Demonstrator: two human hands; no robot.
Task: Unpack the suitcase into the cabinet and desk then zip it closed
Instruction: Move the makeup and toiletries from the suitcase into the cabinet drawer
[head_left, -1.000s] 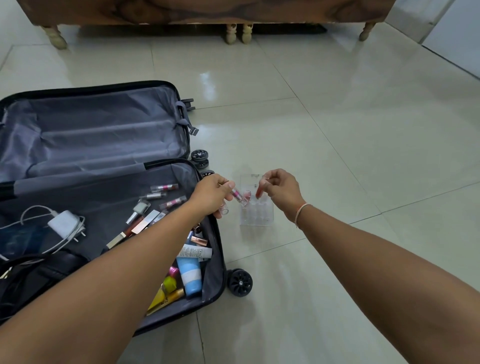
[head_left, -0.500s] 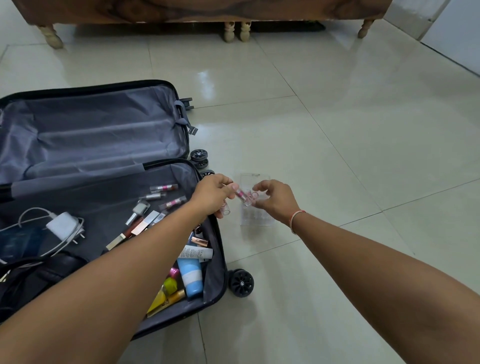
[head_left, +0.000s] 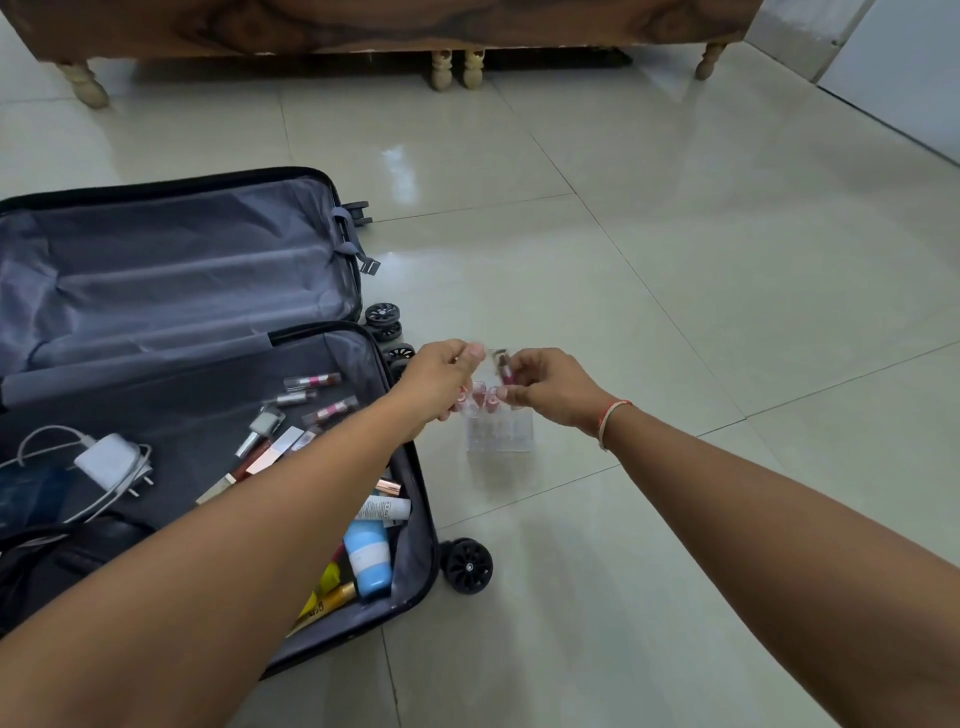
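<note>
Fingers (head_left: 511, 396) half-hide a lipstick (head_left: 505, 371) above the clear organizer (head_left: 501, 434).

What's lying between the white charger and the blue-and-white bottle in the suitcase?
In the head view, between the charger and the bottle, a scatter of lipstick tubes lies on the lining, with the person's left forearm crossing above that stretch.

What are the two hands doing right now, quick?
Left hand: fingers curled round small pink tubes.
Right hand: fingers pinch one pink lipstick above the clear organizer.
</note>
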